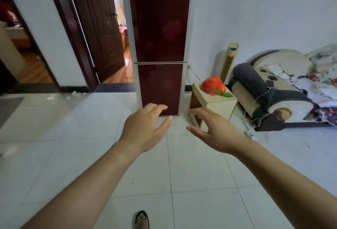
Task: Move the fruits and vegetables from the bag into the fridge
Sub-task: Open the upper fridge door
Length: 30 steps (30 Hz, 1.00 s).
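**Empty hands raised before the shut fridge**

Nearest, below the hands, a sandalled foot (142, 219) stands on the tiled floor (191, 177). The left hand (145, 128) and right hand (215, 132) hang side by side and apart, backs up, fingers loosely spread and slightly bent, gripping and touching nothing. Beyond the left hand stands the fridge (160, 46), long axis upright, both dark red doors closed and facing the person. Beyond the right hand, just beside the fridge, a low bench (215, 104) carries the red bag (212, 84), a rounded heap. Green leaves (224, 93) poke from its near side, pointing right. Farther right stand a tower fan (228, 61) and a sofa (269, 97).
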Motion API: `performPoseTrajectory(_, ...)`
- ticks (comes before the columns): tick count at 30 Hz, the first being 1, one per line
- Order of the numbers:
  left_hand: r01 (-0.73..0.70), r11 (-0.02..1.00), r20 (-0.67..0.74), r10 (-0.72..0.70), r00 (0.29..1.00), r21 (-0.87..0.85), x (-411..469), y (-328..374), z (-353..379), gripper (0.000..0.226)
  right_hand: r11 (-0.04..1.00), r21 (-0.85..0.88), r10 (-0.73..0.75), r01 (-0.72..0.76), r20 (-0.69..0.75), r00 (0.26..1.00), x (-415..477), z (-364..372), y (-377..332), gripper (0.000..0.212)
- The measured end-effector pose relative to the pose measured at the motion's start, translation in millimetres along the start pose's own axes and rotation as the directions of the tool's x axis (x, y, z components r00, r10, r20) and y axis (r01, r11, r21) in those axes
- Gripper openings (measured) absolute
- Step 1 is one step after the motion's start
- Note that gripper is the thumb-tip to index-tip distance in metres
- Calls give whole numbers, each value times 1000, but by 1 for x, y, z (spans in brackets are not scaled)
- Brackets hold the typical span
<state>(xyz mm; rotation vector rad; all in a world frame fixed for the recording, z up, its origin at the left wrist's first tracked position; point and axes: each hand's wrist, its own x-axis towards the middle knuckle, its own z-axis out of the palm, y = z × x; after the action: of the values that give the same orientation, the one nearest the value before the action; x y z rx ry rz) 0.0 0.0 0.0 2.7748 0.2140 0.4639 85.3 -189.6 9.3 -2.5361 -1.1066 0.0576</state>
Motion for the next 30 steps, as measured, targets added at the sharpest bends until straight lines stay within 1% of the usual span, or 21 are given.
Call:
performPoseTrajectory(2,45,998,-8,-46,999,-32,16,-21,8,44,1000,5,-5,5,-9,1000,34,12,-2,55)
performPoseTrajectory(5,75,997,18,-75,997,-10,48,-61,15,44,998,-27,-62,63,15,998,87,29,-4,55)
performPoseTrajectory(7,87,996,2,-87,996,3,74,-87,11,43,996,-43,-76,76,2,997,121,35,-4,57)
performPoseTrajectory(9,96,995,-17,-96,995,14,101,-109,6,40,998,-28,-57,57,-5,998,151,37,-5,60)
performPoseTrajectory(11,76,997,-14,-75,997,23,126,-127,5,39,999,-8,-45,45,-9,999,179,44,-4,63)
performPoseTrajectory(14,45,999,13,-45,999,28,161,-153,9,39,1000,-5,-28,28,1,1000,222,52,2,65)
performPoseTrajectory(18,81,997,42,-82,996,19,206,-188,17,41,1000,26,1,-2,18,1000,279,59,13,65)
performPoseTrajectory(21,100,995,70,-100,992,17,245,-207,25,44,998,58,7,-9,35,999,319,63,28,63)
performPoseTrajectory(24,93,996,59,-93,994,12,291,-226,36,45,996,93,-14,12,18,1000,366,70,51,62)
performPoseTrajectory(28,118,993,67,-119,991,21,368,-257,59,44,993,112,-35,33,8,999,449,80,90,63)
performPoseTrajectory(30,132,991,57,-131,990,-2,412,-270,70,43,992,112,-55,56,-5,998,497,80,111,63)
